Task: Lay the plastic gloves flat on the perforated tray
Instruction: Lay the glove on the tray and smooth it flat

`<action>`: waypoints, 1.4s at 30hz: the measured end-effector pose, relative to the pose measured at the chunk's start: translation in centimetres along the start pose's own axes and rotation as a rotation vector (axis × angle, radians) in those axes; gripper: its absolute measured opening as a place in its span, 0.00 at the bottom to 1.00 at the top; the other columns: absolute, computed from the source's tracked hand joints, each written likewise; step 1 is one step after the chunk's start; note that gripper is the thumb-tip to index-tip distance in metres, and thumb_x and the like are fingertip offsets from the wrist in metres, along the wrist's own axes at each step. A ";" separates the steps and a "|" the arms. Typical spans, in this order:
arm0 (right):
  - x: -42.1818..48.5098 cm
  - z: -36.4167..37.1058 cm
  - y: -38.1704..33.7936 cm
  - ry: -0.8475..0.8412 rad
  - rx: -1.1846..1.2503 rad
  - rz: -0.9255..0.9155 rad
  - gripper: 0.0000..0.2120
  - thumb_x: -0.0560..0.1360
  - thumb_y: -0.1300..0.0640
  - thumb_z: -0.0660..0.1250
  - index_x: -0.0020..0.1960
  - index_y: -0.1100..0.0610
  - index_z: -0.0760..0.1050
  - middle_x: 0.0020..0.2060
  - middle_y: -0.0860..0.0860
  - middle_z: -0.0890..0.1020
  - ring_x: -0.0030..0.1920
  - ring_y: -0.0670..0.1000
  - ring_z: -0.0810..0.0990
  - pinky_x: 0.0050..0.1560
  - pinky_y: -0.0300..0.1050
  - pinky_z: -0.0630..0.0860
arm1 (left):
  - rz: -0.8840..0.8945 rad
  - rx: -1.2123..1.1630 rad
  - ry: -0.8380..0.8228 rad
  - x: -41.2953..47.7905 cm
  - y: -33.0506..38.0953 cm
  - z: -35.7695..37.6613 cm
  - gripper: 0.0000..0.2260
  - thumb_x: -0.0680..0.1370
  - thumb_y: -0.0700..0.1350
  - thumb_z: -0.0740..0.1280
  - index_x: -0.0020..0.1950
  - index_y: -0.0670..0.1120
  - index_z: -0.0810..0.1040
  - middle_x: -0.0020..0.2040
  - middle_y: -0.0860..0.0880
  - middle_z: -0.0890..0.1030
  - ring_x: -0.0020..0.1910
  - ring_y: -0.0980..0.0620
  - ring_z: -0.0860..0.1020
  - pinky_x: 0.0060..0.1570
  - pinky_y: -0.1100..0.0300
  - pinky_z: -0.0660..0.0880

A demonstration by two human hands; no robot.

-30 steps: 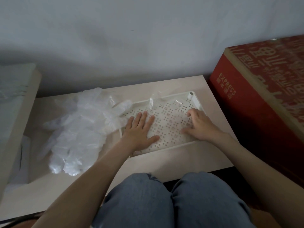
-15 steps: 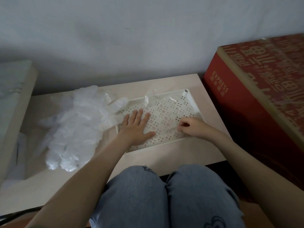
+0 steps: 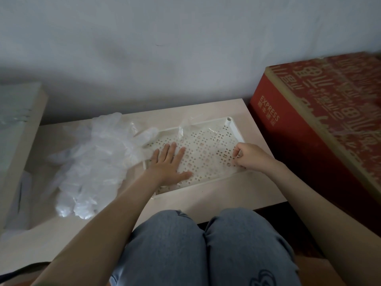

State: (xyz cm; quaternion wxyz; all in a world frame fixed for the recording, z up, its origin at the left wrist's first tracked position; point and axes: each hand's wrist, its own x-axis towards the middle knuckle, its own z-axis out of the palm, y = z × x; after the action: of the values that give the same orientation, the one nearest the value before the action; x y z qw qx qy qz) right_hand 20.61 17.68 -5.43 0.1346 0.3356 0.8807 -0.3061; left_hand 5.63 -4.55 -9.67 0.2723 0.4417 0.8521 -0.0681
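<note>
On pale worktop (image 3: 226, 189), head view: perforated tray (image 3: 235, 130) under clear plastic glove (image 3: 181, 129); left grip (image 3: 168, 162) flat, wide, pressing glove; right grip (image 3: 250, 155) pinching its edge; glove heap (image 3: 92, 162) beside tray's left.

We see blue-grey jeans (image 3: 165, 244) on both legs. The forearms (image 3: 123, 203) are bare. A dark drawing (image 3: 262, 278) sits below the right knee (image 3: 237, 228).
</note>
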 end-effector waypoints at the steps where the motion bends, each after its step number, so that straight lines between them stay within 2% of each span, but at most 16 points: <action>1: 0.2 0.0 -0.1 0.032 -0.085 -0.013 0.11 0.73 0.61 0.67 0.55 0.57 0.73 0.46 0.50 0.75 0.46 0.50 0.75 0.43 0.44 0.73 | -0.003 0.001 0.006 -0.1 0.0 0.0 0.39 0.76 0.71 0.48 0.76 0.54 0.29 0.75 0.47 0.27 0.74 0.48 0.28 0.71 0.47 0.31; 4: 1.1 0.6 -0.7 0.151 -0.133 -0.132 0.19 0.76 0.62 0.63 0.67 0.58 0.68 0.60 0.53 0.71 0.60 0.53 0.70 0.57 0.46 0.70 | -0.010 0.052 0.081 -0.1 0.3 -0.3 0.43 0.74 0.72 0.52 0.78 0.52 0.35 0.78 0.47 0.34 0.76 0.46 0.34 0.72 0.43 0.33; 6: 1.5 1.4 -1.7 0.206 -0.145 -0.249 0.24 0.77 0.60 0.62 0.72 0.59 0.63 0.68 0.56 0.68 0.68 0.56 0.65 0.65 0.48 0.64 | -0.003 0.076 0.175 -0.1 0.6 -0.6 0.46 0.72 0.73 0.56 0.78 0.50 0.41 0.79 0.46 0.40 0.77 0.45 0.40 0.73 0.42 0.36; 9: 1.9 3.1 -3.1 0.153 -0.208 -0.404 0.31 0.79 0.53 0.61 0.77 0.55 0.53 0.76 0.56 0.56 0.76 0.57 0.53 0.74 0.51 0.53 | 0.007 0.050 0.288 0.2 1.2 -1.0 0.45 0.72 0.73 0.57 0.78 0.50 0.43 0.79 0.47 0.41 0.77 0.46 0.41 0.73 0.42 0.37; 12: 2.5 5.1 -3.3 -0.032 -0.342 -0.350 0.34 0.81 0.44 0.54 0.78 0.48 0.37 0.78 0.51 0.39 0.77 0.52 0.37 0.75 0.52 0.39 | 0.027 0.051 0.290 0.8 1.3 -0.8 0.42 0.74 0.72 0.50 0.78 0.51 0.37 0.77 0.48 0.33 0.76 0.48 0.34 0.73 0.43 0.34; 16: 2.9 5.4 -1.6 -0.066 -0.351 -0.244 0.34 0.81 0.42 0.50 0.77 0.48 0.33 0.77 0.51 0.35 0.76 0.51 0.32 0.74 0.51 0.34 | 0.064 0.088 0.178 1.6 0.6 0.5 0.37 0.76 0.70 0.46 0.76 0.54 0.32 0.76 0.47 0.30 0.75 0.49 0.30 0.72 0.44 0.31; 18: 3.0 4.8 -0.9 -0.018 -0.317 -0.211 0.33 0.82 0.45 0.51 0.78 0.50 0.34 0.77 0.53 0.36 0.76 0.53 0.33 0.74 0.51 0.35 | 0.070 0.104 0.183 1.8 0.3 0.8 0.37 0.76 0.70 0.45 0.76 0.55 0.31 0.76 0.48 0.30 0.75 0.49 0.31 0.73 0.44 0.32; 20: 2.8 4.0 -0.5 0.049 -0.222 -0.214 0.33 0.82 0.54 0.55 0.78 0.53 0.38 0.77 0.56 0.40 0.77 0.56 0.38 0.74 0.50 0.39 | 0.080 0.110 0.192 1.9 0.2 0.9 0.37 0.76 0.70 0.45 0.75 0.55 0.30 0.76 0.48 0.30 0.75 0.49 0.31 0.73 0.44 0.33; 23: 2.2 2.6 -0.6 0.173 -0.014 -0.249 0.35 0.75 0.71 0.55 0.78 0.56 0.47 0.76 0.58 0.51 0.76 0.57 0.49 0.74 0.49 0.50 | 0.081 0.113 0.206 1.9 0.2 0.9 0.37 0.76 0.71 0.45 0.76 0.55 0.31 0.76 0.48 0.30 0.75 0.49 0.31 0.73 0.45 0.33; 26: 1.8 1.3 -0.5 0.273 0.026 -0.208 0.35 0.71 0.76 0.53 0.76 0.59 0.54 0.71 0.58 0.61 0.71 0.56 0.59 0.70 0.48 0.60 | 0.073 0.106 0.200 1.7 0.2 0.9 0.37 0.76 0.71 0.45 0.76 0.55 0.31 0.76 0.48 0.31 0.75 0.49 0.31 0.73 0.45 0.33; 29: 2.1 1.1 0.0 0.320 -0.002 -0.177 0.25 0.72 0.75 0.55 0.67 0.62 0.66 0.63 0.58 0.69 0.63 0.55 0.68 0.61 0.44 0.67 | 0.057 0.104 0.200 1.6 0.2 1.0 0.37 0.75 0.71 0.44 0.76 0.55 0.32 0.77 0.48 0.31 0.75 0.49 0.32 0.73 0.45 0.34; 32: 2.1 1.6 -0.1 0.281 -0.046 -0.162 0.05 0.77 0.63 0.60 0.51 0.60 0.73 0.49 0.54 0.76 0.49 0.53 0.75 0.46 0.44 0.70 | 0.046 0.109 0.203 1.6 0.2 1.1 0.42 0.68 0.75 0.35 0.76 0.55 0.31 0.76 0.48 0.31 0.75 0.49 0.32 0.73 0.45 0.33; 33: 1.9 1.8 -0.5 0.230 -0.055 -0.132 0.04 0.77 0.58 0.63 0.47 0.59 0.73 0.45 0.53 0.77 0.45 0.52 0.76 0.42 0.45 0.70 | 0.044 0.107 0.206 1.6 0.3 1.2 0.44 0.65 0.75 0.32 0.76 0.55 0.31 0.76 0.48 0.31 0.75 0.49 0.32 0.73 0.45 0.33; 35: 1.7 2.3 -1.5 0.113 -0.035 -0.081 0.11 0.74 0.51 0.69 0.43 0.59 0.73 0.39 0.52 0.78 0.40 0.51 0.76 0.40 0.48 0.71 | 0.042 0.097 0.208 1.6 0.3 1.2 0.45 0.62 0.74 0.30 0.76 0.55 0.31 0.76 0.48 0.31 0.75 0.49 0.32 0.72 0.46 0.33; 38: 1.7 3.1 -2.4 0.080 -0.141 -0.082 0.13 0.69 0.51 0.74 0.43 0.57 0.73 0.43 0.52 0.76 0.42 0.51 0.74 0.41 0.45 0.69 | 0.044 0.091 0.225 1.7 0.3 1.3 0.43 0.66 0.75 0.33 0.76 0.55 0.32 0.77 0.48 0.31 0.75 0.49 0.32 0.72 0.45 0.33; 42: 2.0 3.2 -2.0 0.100 -0.151 -0.113 0.07 0.73 0.55 0.71 0.49 0.56 0.76 0.48 0.50 0.69 0.51 0.52 0.73 0.50 0.40 0.67 | 0.042 0.098 0.226 1.5 0.3 1.3 0.37 0.75 0.71 0.43 0.76 0.55 0.32 0.77 0.48 0.31 0.76 0.49 0.32 0.73 0.45 0.34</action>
State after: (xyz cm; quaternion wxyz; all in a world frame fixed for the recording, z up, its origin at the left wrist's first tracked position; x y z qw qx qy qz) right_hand 17.93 15.51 -7.92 0.0981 0.2892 0.9243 -0.2289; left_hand 5.69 -3.76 -11.49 0.1541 0.4772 0.8635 -0.0538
